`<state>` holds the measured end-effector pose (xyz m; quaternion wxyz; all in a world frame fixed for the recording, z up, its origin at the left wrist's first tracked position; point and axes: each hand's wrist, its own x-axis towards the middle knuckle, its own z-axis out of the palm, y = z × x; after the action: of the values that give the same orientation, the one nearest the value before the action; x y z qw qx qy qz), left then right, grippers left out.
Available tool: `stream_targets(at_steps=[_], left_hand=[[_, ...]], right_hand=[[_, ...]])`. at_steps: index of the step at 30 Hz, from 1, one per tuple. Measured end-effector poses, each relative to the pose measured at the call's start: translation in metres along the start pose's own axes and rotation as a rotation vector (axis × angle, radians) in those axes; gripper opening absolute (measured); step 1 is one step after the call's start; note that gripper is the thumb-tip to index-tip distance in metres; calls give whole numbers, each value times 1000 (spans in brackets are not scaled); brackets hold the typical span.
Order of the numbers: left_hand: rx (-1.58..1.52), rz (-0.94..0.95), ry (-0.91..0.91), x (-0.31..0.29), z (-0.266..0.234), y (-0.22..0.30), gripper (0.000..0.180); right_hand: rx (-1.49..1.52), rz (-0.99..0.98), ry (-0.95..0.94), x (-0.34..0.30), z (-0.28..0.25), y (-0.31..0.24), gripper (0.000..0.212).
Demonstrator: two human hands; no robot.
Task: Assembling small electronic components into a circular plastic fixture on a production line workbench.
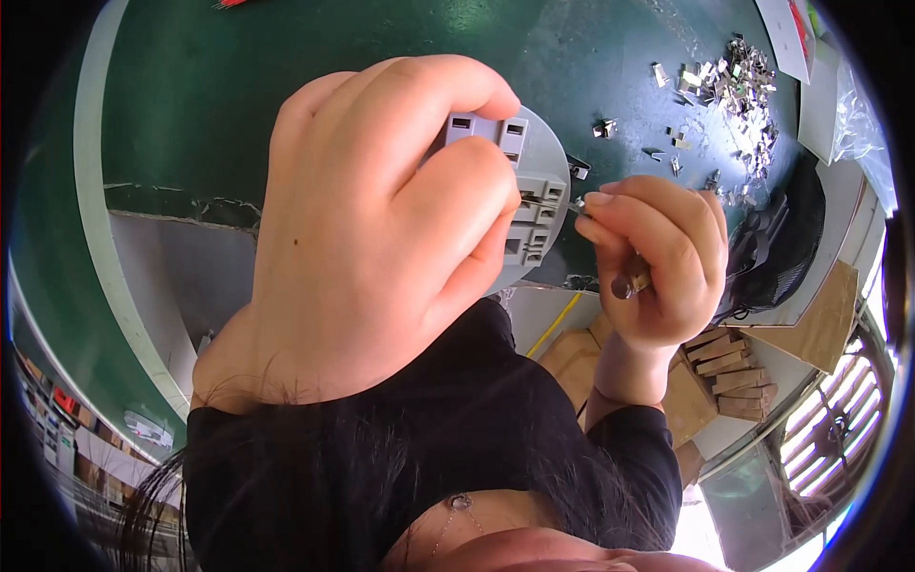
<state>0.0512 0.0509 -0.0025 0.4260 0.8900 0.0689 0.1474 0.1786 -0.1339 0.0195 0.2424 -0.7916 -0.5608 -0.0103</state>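
My left hand (381,210) is closed on a round grey plastic plate (545,143) with raised slotted blocks, its fingers wrapped over the near side and covering much of it. Beside the plate's right edge, my right hand (662,243) pinches a small metal piece (578,207) between thumb and forefinger, close to one of the slots. A rod-like handle with a brown round end (625,285) is also tucked into the right hand's curled fingers. Its other end is hidden. One loose metal clip (579,169) lies on the table just past the plate.
A heap of small metal clips (739,86) is spread over the green tabletop (572,57) at far right. A black mesh bag (786,238) lies at the right edge. Below the table, stacked cardboard pieces (734,372) stand at right. The table's front edge is chipped.
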Motion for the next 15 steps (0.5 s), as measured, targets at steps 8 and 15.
stream_targets(at_steps=[8,15], left_hand=[[34,4,11,3,0,4,27],[28,6,19,3,0,4,25]], right_hand=[[-89,-167,7,8,1,8,29],[-106,-217,-4,13,-3,10,33]])
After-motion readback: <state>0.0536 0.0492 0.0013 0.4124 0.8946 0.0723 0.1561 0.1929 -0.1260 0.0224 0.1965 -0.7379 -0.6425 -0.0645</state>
